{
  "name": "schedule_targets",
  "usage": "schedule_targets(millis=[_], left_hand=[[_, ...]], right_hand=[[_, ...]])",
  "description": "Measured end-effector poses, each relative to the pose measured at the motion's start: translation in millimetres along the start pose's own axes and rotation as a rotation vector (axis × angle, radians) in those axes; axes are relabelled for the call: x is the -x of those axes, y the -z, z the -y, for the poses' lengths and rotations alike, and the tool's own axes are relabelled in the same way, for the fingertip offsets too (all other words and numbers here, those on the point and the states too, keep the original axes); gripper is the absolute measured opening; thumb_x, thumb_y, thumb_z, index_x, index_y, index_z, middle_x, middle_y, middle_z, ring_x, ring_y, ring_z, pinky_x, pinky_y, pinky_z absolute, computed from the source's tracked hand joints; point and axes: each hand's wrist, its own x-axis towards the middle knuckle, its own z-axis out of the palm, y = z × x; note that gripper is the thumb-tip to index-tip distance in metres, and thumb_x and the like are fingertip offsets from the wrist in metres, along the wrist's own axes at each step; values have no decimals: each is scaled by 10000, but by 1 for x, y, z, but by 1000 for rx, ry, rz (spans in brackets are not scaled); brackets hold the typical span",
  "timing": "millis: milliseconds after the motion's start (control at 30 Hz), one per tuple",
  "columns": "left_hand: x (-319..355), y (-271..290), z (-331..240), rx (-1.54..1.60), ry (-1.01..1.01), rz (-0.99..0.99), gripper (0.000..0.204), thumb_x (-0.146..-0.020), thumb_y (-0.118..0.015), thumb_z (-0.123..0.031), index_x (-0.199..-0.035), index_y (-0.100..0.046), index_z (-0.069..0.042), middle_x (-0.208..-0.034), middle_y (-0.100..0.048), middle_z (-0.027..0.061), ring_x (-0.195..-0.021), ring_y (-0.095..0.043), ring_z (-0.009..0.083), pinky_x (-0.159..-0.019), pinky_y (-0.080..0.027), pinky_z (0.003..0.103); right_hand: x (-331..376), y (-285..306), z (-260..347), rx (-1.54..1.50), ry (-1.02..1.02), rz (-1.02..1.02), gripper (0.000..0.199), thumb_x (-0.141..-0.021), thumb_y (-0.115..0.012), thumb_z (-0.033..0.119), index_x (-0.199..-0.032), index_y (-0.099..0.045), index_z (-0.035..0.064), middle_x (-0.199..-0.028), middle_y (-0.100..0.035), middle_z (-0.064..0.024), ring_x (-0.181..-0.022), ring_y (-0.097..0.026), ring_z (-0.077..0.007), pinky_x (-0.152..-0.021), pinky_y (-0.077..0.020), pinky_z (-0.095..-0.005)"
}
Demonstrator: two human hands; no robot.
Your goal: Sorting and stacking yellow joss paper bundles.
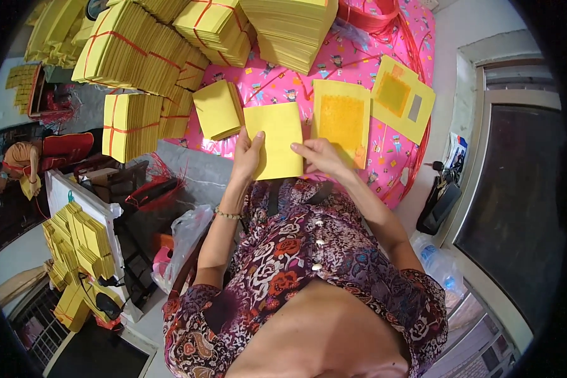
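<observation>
Yellow sheet lies on the pink-clothed bench, long axis running away from the person, left hand fingers clamped on its left edge, right hand fingers pinching its right edge, both equally near.

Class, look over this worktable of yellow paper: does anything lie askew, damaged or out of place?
Only slightly. The sheet with the grey patch lies tilted on the pink cloth, overlapping the straighter gold-centred sheet. The left hand and right hand hold a plain yellow sheet squarely. Nothing looks torn or spilled.
</observation>
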Motion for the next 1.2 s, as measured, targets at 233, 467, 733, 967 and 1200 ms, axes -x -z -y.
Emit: schedule_targets(millis=[233,467,733,967,1200], left_hand=[[1,6,8,-44,-31,-57,366,-947,-466,-72,-1298,-400,7,-1199,-563,96,-1084,-529,156,-924,-416,299],[2,6,9,-104,-168,-172,313,-958,-451,-68,-1261,-433,10,-1165,-581,80,-1023,-562,147,-881,-445,283],[-9,23,4,-62,-90,-216,320,-945,-484,-97,-1242,-448,18,-1133,-589,78,-1019,-553,149,-881,-431,284],[-60,112,-26,-190,-188,-338,277,-934,-515,-111,-1190,-497,-4,-1064,-618,60,-925,-584,139,-802,-469,285],[-103,157,-19,-104,-64,-314,261,-938,-525,-139,-1171,-529,-21,-1053,-636,73,-919,-611,162,-778,-492,303]], right_hand=[[2,-9,-12,62,93,13,329,-917,-575,313,-1022,-662,13,-762,-658,-10,-626,-608,-82,-550,-518,-227],[5,-21,-14,-102,63,13,313,-923,-571,268,-1074,-622,-2,-899,-670,-52,-745,-640,-103,-578,-545,-236],[7,-22,-17,-223,42,-46,283,-940,-545,238,-1101,-567,7,-949,-659,-87,-739,-661,-141,-584,-539,-235],[21,24,-34,-245,159,-311,250,-965,-487,205,-1113,-560,18,-991,-658,-86,-793,-650,-138,-626,-528,-234],[29,67,-77,126,381,-649,173,-908,-559,99,-1040,-589,-8,-936,-661,-79,-864,-632,-140,-723,-491,-265]])
